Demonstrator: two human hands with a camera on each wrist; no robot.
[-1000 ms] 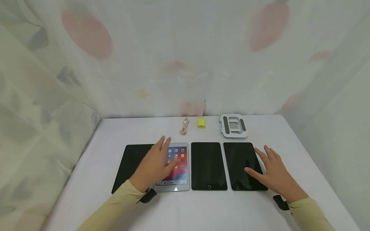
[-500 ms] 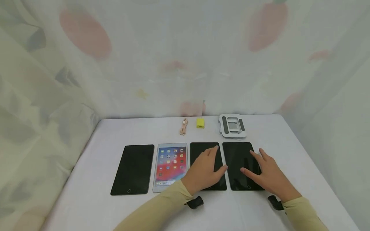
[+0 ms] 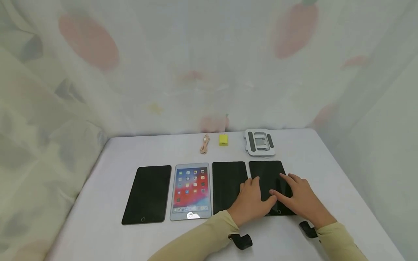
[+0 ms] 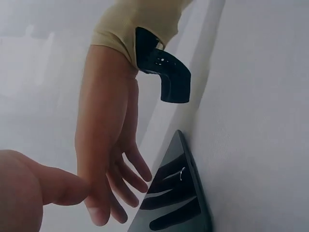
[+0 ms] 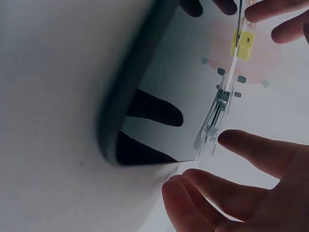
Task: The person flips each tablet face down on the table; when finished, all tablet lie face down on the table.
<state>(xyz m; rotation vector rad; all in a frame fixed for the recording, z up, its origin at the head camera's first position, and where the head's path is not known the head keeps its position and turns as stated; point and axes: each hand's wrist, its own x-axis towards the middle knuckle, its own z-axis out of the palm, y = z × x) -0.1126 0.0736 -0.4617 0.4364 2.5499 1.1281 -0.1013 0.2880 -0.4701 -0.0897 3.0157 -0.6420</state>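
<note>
Four tablets lie in a row: a black one (image 3: 147, 194) at the far left, a white-framed one (image 3: 192, 188) with its screen lit, and two more with black screens. My left hand (image 3: 249, 203) hovers over the gap between the third tablet (image 3: 228, 181) and the rightmost tablet (image 3: 265, 174), fingers spread. Above the rightmost tablet's right side, my right hand (image 3: 303, 197) has its fingers loosely extended, thumb tip close to the left thumb. Neither hand grips anything. In the right wrist view, dark finger reflections show on the glossy tablet (image 5: 166, 77) beside the right hand (image 5: 260, 188).
Behind the tablets lie a coiled pinkish cable (image 3: 204, 144), a yellow charger (image 3: 223, 140) and a white folding stand (image 3: 259, 142) with grey pads. White cloth covers the table (image 3: 137, 150). Patterned curtains hang at the back and left.
My left hand has swept right, from the lit tablet across the third one, to beside the right hand. The right hand has shifted slightly left. The tablets keep their places in the row.
</note>
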